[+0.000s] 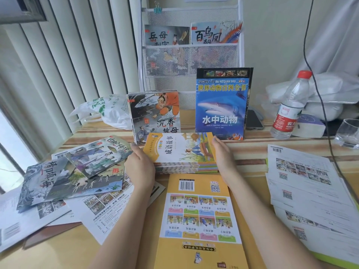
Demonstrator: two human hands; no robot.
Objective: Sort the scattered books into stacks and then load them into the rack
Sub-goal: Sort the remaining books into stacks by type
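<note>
A stack of yellow idiom books (180, 152) lies mid-table. My left hand (138, 166) presses its left side and my right hand (223, 158) presses its right side, fingers straight. Another yellow book (200, 216) lies back cover up in front of it. Behind the stack stand a picture book with an orange-robed figure (155, 113) and a blue shark book (221, 101), leaning against the white mesh rack (191, 55), which holds two books (192, 34) in its upper pocket. Several thin picture books (77, 171) lie scattered at the left. More books lie back up in a pile at the right (307, 183).
A water bottle (289, 105) with a red cap, a glass (349, 133) and a phone (253, 120) stand at the back right. A white plastic bag (104, 111) lies behind the left books. A black cable (318, 94) hangs down at the right.
</note>
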